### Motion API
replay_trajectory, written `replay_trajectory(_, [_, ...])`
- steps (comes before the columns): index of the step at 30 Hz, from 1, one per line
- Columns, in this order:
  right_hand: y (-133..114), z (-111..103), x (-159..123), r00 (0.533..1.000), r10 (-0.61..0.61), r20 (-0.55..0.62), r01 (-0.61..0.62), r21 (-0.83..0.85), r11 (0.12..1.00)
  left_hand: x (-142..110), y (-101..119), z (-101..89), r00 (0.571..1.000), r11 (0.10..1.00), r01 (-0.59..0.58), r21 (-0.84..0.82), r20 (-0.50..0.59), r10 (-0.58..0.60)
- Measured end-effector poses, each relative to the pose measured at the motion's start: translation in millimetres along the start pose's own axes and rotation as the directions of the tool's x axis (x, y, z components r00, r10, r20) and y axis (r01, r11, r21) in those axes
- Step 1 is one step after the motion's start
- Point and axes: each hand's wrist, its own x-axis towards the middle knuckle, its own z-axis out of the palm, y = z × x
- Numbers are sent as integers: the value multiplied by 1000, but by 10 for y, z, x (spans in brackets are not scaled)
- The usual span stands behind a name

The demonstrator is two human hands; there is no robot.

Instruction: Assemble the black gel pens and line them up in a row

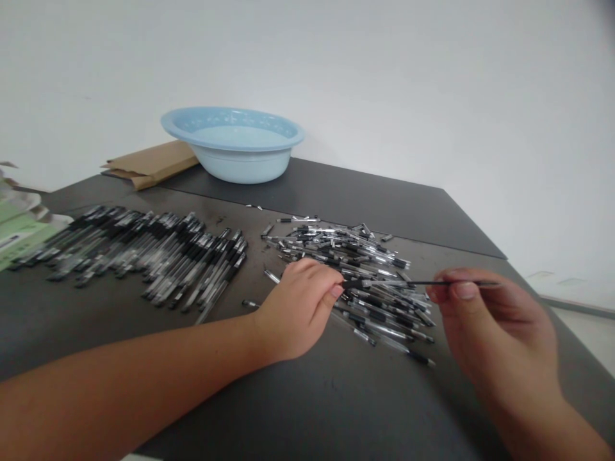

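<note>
My left hand (302, 307) is closed around a pen barrel (356, 283), whose black grip sticks out to the right of the fingers. Between thumb and fingertips, my right hand (500, 339) pinches a thin dark ink refill (427, 282). The refill lies in line with the barrel, its left end at the barrel's open end; how far it reaches inside cannot be made out. Beneath and behind both hands spreads a loose heap of pen parts (331, 250), clear barrels with black grips and small pieces among them. The rest of the held barrel is hidden in my left hand.
Many capped pens (158, 256) lie side by side on the left of the dark table (307, 410). A light blue basin (243, 163) stands at the back, beside a flat brown cardboard piece (158, 160). Green boxes (24, 227) sit at the left edge. A white wall rises behind.
</note>
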Motion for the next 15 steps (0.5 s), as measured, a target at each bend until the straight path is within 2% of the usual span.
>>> replay_trajectory(5, [-12, 79, -24, 970, -19, 241, 41, -85, 996, -13, -3, 13, 999, 1000, -29, 9, 23, 29])
replay_trajectory(10, [-29, 174, -76, 965, -47, 257, 41, 30, 999, -27, -10, 20, 1000, 999, 11, -39, -27, -12])
replay_trajectory(15, [-9, 170, -80, 969, -82, 231, 78, 26, 997, -28, 14, 0, 1000, 999, 19, -31, 8, -19])
